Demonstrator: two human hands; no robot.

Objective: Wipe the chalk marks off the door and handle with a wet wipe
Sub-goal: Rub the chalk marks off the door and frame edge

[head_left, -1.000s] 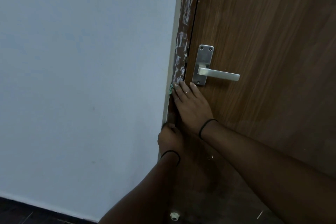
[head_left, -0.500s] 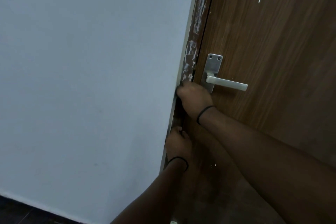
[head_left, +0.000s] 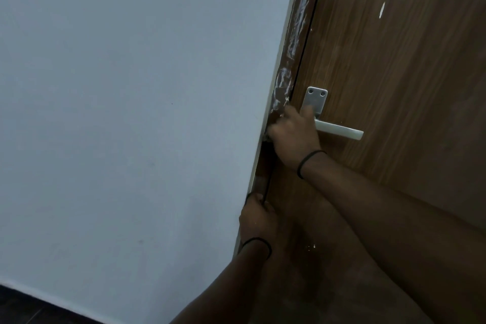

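Observation:
The brown wooden door (head_left: 394,73) is closed, with a silver lever handle (head_left: 339,130) on a silver plate (head_left: 315,97). White chalk marks (head_left: 297,21) smear the brown door frame (head_left: 263,166) above handle height, and more chalk (head_left: 281,87) sits just over my right hand (head_left: 294,137). That hand presses against the frame beside the handle plate, fingers curled over the wet wipe, which is almost wholly hidden under it. Lower down, my left hand (head_left: 259,218) grips the edge of the frame.
A plain pale wall (head_left: 131,113) fills the left side, with dark floor (head_left: 21,308) at the bottom left corner. A small white fleck (head_left: 381,10) marks the door face high up, and tiny white specks (head_left: 311,247) sit low on the door.
My right hand has slid up the frame from below the handle to handle height, and the green wipe has gone out of sight under it. The left hand stays on the frame.

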